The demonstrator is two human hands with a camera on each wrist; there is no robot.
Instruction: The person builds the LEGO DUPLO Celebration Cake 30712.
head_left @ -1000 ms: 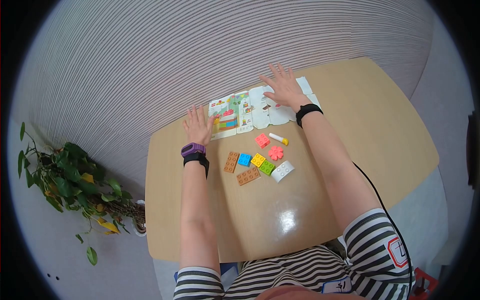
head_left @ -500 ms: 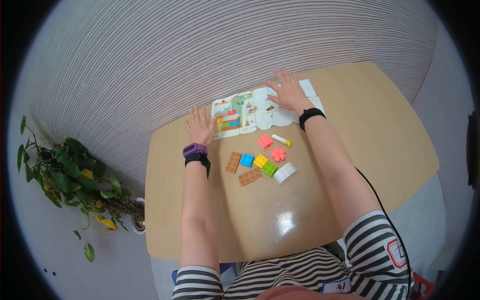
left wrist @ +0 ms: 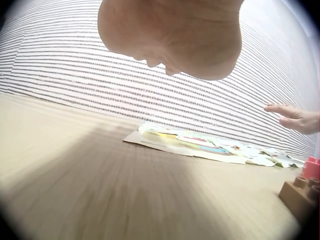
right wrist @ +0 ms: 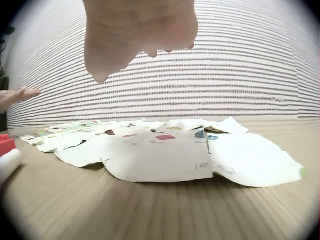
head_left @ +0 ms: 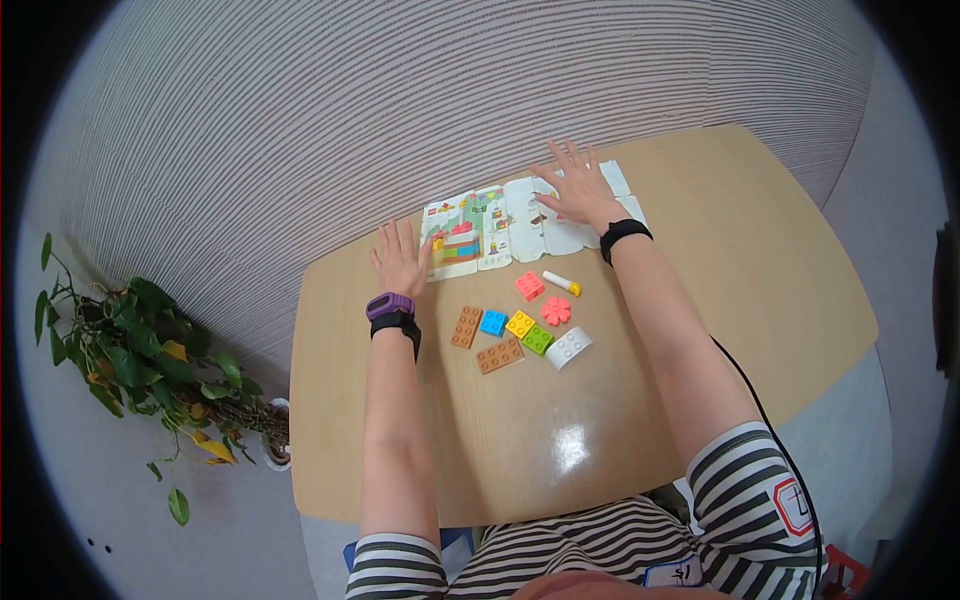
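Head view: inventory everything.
Table: 1, tan, centre
Printed sheet: 1, multicoloured, far tabletop
Long bricks: 2, brown, midtable
Square bricks: 4, blue, yellow, green, pink, midtable
Arched brick: 1, white, beside green brick
Flower: 1, pink, near tube
Tube: 1, white, yellow, near sheet
Plant: 1, green, left of table
Wall: 1, grey, behind table
Cable: 1, black, right
Wristbands: 3, purple, black, behind hands
Sleeves: 2, striped, lower edge
Left hand, right hand: 2, bare, near sheet

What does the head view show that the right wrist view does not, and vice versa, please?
Of the two, only the head view shows the blue square plastic brick and purple wristband. Only the right wrist view shows the underside of the right hand, raised above the creased white printed paper sheet. Both show the sheet, the left hand and the pale striped wall.
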